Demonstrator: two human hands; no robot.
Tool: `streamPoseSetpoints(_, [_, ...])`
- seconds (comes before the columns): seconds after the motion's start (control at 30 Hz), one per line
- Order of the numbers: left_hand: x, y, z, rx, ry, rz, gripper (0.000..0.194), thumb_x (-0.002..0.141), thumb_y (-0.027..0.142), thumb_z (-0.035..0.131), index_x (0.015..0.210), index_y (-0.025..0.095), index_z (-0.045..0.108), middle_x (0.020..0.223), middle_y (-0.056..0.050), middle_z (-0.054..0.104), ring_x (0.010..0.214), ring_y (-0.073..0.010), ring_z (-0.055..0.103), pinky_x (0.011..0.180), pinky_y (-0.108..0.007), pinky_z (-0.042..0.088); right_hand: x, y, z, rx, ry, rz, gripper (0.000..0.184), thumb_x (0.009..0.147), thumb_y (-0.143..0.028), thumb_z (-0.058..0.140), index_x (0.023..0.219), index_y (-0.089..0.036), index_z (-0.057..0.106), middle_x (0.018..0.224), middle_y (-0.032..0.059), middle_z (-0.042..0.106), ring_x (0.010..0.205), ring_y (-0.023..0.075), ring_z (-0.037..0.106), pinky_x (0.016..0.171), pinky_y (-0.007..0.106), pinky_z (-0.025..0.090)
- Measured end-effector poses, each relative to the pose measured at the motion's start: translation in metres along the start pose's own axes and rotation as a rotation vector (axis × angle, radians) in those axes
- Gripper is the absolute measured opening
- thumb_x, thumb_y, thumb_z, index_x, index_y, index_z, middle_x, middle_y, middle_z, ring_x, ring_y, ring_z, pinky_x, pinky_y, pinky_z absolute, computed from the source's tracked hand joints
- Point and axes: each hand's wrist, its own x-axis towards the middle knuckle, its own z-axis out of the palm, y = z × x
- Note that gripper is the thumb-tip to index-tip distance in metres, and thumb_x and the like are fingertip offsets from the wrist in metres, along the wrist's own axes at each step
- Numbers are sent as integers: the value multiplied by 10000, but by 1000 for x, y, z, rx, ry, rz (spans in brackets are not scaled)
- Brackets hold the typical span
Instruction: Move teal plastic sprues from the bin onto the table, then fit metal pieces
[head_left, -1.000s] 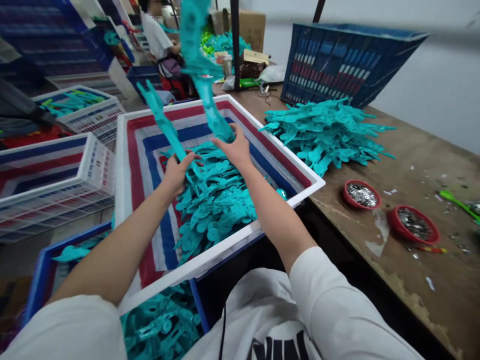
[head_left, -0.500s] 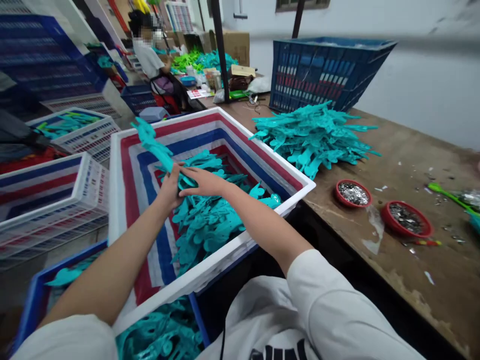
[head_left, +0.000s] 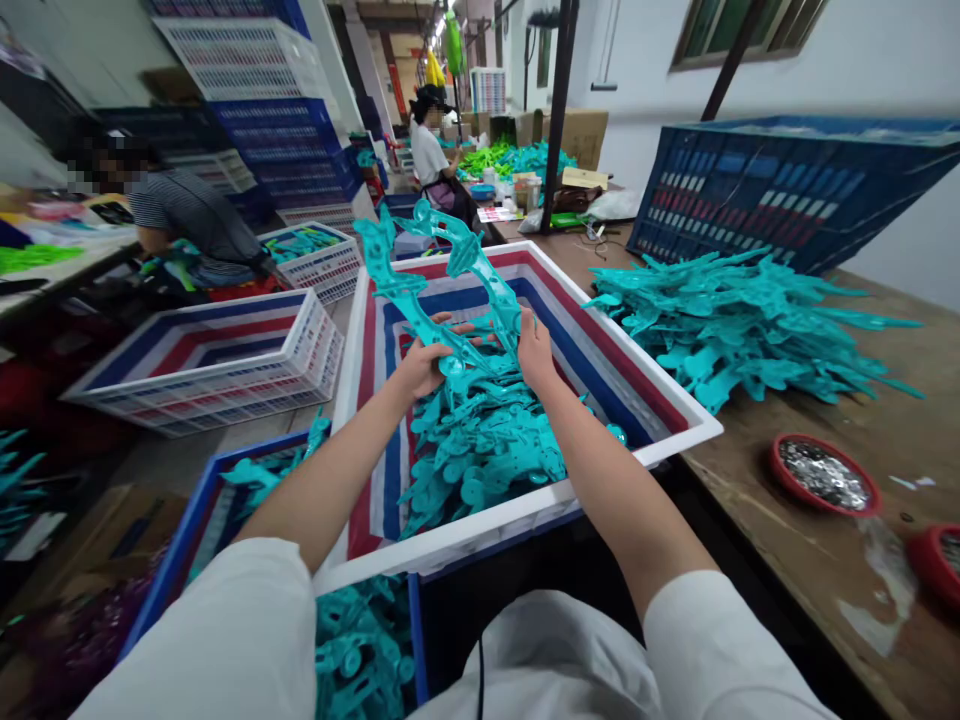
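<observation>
Over a white crate (head_left: pixel 675 440) lined with red, white and blue striped sheet, both my hands hold long teal plastic parts. My left hand (head_left: pixel 424 365) is closed around the lower end of one teal part (head_left: pixel 397 290) that sticks up and to the left. My right hand (head_left: pixel 534 352) grips a second teal part (head_left: pixel 480 265) that rises beside the first. Under both hands lies a heap of the same teal parts (head_left: pixel 480 450) inside the crate.
A large pile of teal parts (head_left: pixel 742 325) lies on the wooden table to the right, with a tilted blue crate (head_left: pixel 787 190) behind it and red dishes of small metal bits (head_left: pixel 825 475). An empty striped crate (head_left: pixel 210 360) stands left. A blue crate (head_left: pixel 360 650) of parts is below. Other people work behind.
My right hand has taken hold of a second teal part and lifted it beside the left one. The view has swung upward and left, so the room behind shows.
</observation>
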Motion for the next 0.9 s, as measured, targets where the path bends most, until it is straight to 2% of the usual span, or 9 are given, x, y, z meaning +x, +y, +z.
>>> streamPoseSetpoints(0.1, [8, -6, -4, 32, 143, 116, 893, 750, 243, 988, 1539, 327, 578, 1201, -36, 815, 1074, -318, 869, 936, -457, 717, 4, -7, -9, 55, 53, 69, 881, 1234, -780, 216, 1718, -155, 605, 1390, 205, 826, 1269, 309, 864, 1027, 407, 725])
streamPoseSetpoints(0.17, [16, -11, -8, 88, 342, 240, 831, 810, 234, 948, 1523, 339, 535, 1126, 4, 760, 968, -242, 837, 876, -366, 685, 8, -12, -17, -29, 52, 117, 728, 1267, -634, 250, 1758, -181, 540, 1439, 179, 801, 1226, 263, 873, 1000, 340, 719])
streamPoseSetpoints(0.27, [29, -17, -21, 189, 652, 421, 676, 931, 204, 884, 1456, 346, 482, 1054, 44, 659, 866, -151, 754, 836, -271, 624, 11, -16, -35, -258, -122, 261, 591, 1284, -427, 253, 1805, -239, 459, 1510, 148, 758, 1202, 204, 855, 1011, 292, 708])
streamPoseSetpoints(0.33, [36, -19, -32, 226, 733, 491, 587, 1003, 256, 889, 1390, 348, 456, 1046, 49, 622, 869, -137, 733, 852, -258, 614, 10, -14, -47, -385, -308, 398, 531, 1279, -355, 328, 1768, -258, 511, 1505, 130, 755, 1169, 185, 838, 1012, 291, 711])
streamPoseSetpoints(0.43, [42, -23, -43, 238, 676, 488, 570, 1052, 402, 916, 1339, 339, 428, 1067, 40, 630, 880, -150, 750, 865, -291, 632, 1, -4, -54, -497, -585, 619, 410, 1121, -296, 755, 1521, -210, 734, 1321, 121, 816, 989, 213, 832, 947, 374, 749])
streamPoseSetpoints(0.53, [42, -27, -43, 224, 552, 393, 611, 1034, 454, 943, 1351, 324, 437, 1107, 16, 677, 869, -172, 781, 859, -331, 656, -8, 6, -46, -618, -829, 798, 554, 797, -209, 1066, 1295, -159, 829, 1126, 111, 850, 907, 258, 828, 912, 477, 768])
streamPoseSetpoints(0.6, [40, -31, -37, 224, 483, 311, 664, 978, 453, 990, 1356, 321, 460, 1112, 4, 709, 882, -204, 805, 834, -346, 666, -10, 10, -37, -681, -903, 817, 699, 647, -188, 1147, 1275, -134, 846, 1170, 136, 868, 1009, 306, 847, 966, 505, 760])
streamPoseSetpoints(0.73, [31, -37, -23, 268, 370, 193, 699, 895, 434, 1053, 1310, 304, 505, 1099, -13, 759, 1011, -249, 819, 853, -333, 656, -4, 8, -35, -709, -854, 647, 1032, 613, -224, 1189, 1553, -93, 784, 1544, 255, 791, 1358, 412, 798, 1134, 460, 686])
streamPoseSetpoints(0.9, [19, -44, -9, 243, 239, 147, 769, 892, 496, 1092, 1389, 302, 538, 1265, -69, 794, 1072, -253, 796, 871, -323, 643, -1, -1, -42, -519, -697, 352, 1357, 811, -238, 1098, 1945, -189, 356, 1838, 270, 558, 1577, 369, 708, 1211, 408, 644])
